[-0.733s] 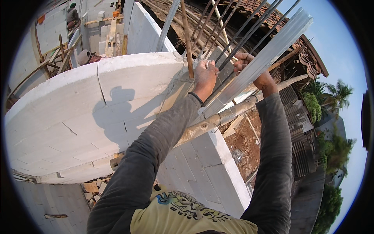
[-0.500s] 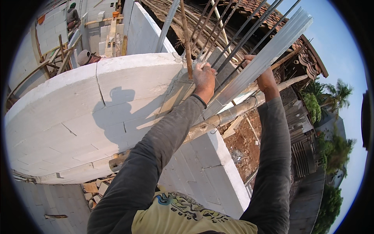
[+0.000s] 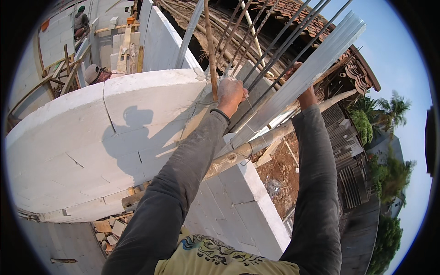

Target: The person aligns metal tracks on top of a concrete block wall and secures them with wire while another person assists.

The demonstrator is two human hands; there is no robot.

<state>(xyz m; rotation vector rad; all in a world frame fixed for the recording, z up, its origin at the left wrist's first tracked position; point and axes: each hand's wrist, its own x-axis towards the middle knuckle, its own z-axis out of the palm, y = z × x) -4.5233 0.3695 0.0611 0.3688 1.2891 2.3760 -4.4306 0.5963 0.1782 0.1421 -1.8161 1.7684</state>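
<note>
My left hand (image 3: 230, 95) is closed at the top of the white block wall (image 3: 156, 94), beside steel reinforcing bars (image 3: 278, 42) and an upright wooden stick (image 3: 211, 55). A thin wire-like strand shows by its fingers, but what they grip is hidden. A long silvery metal channel (image 3: 327, 52) slants up to the right between my hands. Behind it, my right hand (image 3: 308, 95) reaches round with curled fingers showing past its far side. The channel covers much of that hand, so whatever it holds cannot be made out.
A bamboo pole (image 3: 229, 159) crosses below my hands. Another block wall (image 3: 247, 188) stands under it, with bare soil (image 3: 279, 178) to its right. A tiled roof (image 3: 300, 20) lies beyond the bars. A co-worker (image 3: 81, 23) is at the far left, another head (image 3: 93, 73) behind the wall.
My left hand has shifted slightly left and down in view, turning its back more toward me. My right hand sits a little lower behind the channel. The whole view has shifted slightly.
</note>
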